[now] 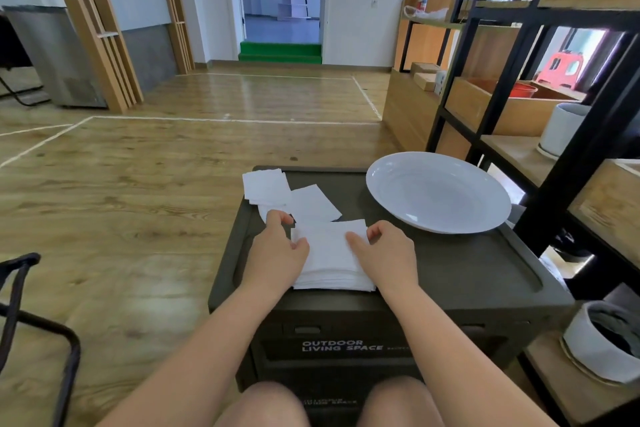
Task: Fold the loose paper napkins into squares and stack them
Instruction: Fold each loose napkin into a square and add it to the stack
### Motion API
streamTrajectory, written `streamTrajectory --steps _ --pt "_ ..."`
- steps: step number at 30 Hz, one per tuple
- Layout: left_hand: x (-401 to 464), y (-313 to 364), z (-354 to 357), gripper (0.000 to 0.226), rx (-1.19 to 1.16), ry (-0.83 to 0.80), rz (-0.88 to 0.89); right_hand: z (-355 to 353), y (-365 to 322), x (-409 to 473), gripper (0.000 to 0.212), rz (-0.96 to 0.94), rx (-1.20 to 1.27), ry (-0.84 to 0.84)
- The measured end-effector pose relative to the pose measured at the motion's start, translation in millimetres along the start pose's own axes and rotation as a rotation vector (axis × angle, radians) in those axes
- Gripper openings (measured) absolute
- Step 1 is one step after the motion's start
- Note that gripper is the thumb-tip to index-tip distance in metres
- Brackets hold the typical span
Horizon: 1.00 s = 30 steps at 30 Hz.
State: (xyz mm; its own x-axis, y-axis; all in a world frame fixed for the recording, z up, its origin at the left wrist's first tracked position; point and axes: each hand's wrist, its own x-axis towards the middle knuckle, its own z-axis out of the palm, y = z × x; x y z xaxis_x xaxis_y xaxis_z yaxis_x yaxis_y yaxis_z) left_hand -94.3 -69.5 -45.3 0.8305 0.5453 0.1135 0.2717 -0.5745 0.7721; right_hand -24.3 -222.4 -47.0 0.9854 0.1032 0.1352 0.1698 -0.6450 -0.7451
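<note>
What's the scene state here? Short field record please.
surface: dark storage box lid
near pile: napkin stack, between both hands
left hand: resting on the stack's left edge
right hand: fingers curled on the stack's right edge
far pile: folded squares, far-left corner
loose: single napkin between the piles
plate: white, nothing in it

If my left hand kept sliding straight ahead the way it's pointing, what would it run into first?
Probably the single folded napkin lying just beyond the left hand, though the small folded stack sits close by.
</note>
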Motion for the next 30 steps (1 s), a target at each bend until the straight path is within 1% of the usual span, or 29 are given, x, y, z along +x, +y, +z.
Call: streamTrajectory --steps 3,5,7,9,11,12,14,16,17,19,22,24,25,27,29,30 --pt "10.4 -3.3 -6.5 0.034 -0.076 -0.14 -0.13 3.5 1.3 -3.3 0.024 0.003 0.047 0.017" --pt "20.7 -0.2 -14.2 0.038 -0.035 -0.192 -0.142 5.0 2.2 -5.0 0.023 0.002 0.08 0.035" --pt "36.1 12.6 -17.9 0.036 0.111 -0.134 -0.01 5.9 3.3 -5.4 0.023 -0.002 0.086 0.042" --pt "52.2 34.7 -15.4 0.027 0.21 -0.05 0.157 6.7 3.8 -4.9 0.024 -0.013 0.081 0.042" --pt "65.3 57.2 -3.0 0.022 0.326 -0.061 0.246 7.2 4.3 -4.0 0.024 -0.018 0.081 0.041" --pt "69.6 66.6 5.8 0.021 0.424 -0.105 0.258 7.3 4.4 -4.0 0.024 -0.019 0.081 0.04" --pt "74.8 78.2 23.5 0.021 0.621 -0.235 0.217 7.5 5.1 -3.9 0.025 -0.024 0.086 0.037" --pt "78.3 81.6 37.0 0.021 0.717 -0.312 0.152 7.5 5.4 -3.2 0.025 -0.025 0.095 0.035" --pt "80.0 81.7 41.9 0.019 0.736 -0.303 0.137 7.7 5.8 -2.8 0.025 -0.027 0.097 0.035" --pt "81.3 82.1 48.2 0.01 0.792 -0.229 0.162 8.3 6.5 -2.0 0.026 -0.033 0.103 0.037" --pt "76.6 82.6 52.7 0.012 0.85 -0.179 0.231 8.3 7.6 -2.3 0.027 -0.05 0.107 0.035" --pt "75.1 81.2 48.2 0.008 0.775 -0.155 0.245 6.6 8.2 -2.3 0.026 -0.046 0.135 0.033" --pt "75.4 81.0 42.3 0.007 0.686 -0.125 0.255 5.1 8.9 -1.8 0.024 -0.027 0.175 0.039" --pt "73.9 82.4 24.4 0.009 0.445 -0.081 0.29 0.4 10.4 0.1 0.018 0.043 0.296 0.058" --pt "64.8 87.0 1.3 0.008 0.174 -0.095 0.344 -6.1 11.3 4.0 0.012 0.117 0.433 0.061" --pt "58.1 89.9 -9.6 0.011 0.058 -0.119 0.361 -10.2 10.6 6.5 0.012 0.126 0.468 0.053"
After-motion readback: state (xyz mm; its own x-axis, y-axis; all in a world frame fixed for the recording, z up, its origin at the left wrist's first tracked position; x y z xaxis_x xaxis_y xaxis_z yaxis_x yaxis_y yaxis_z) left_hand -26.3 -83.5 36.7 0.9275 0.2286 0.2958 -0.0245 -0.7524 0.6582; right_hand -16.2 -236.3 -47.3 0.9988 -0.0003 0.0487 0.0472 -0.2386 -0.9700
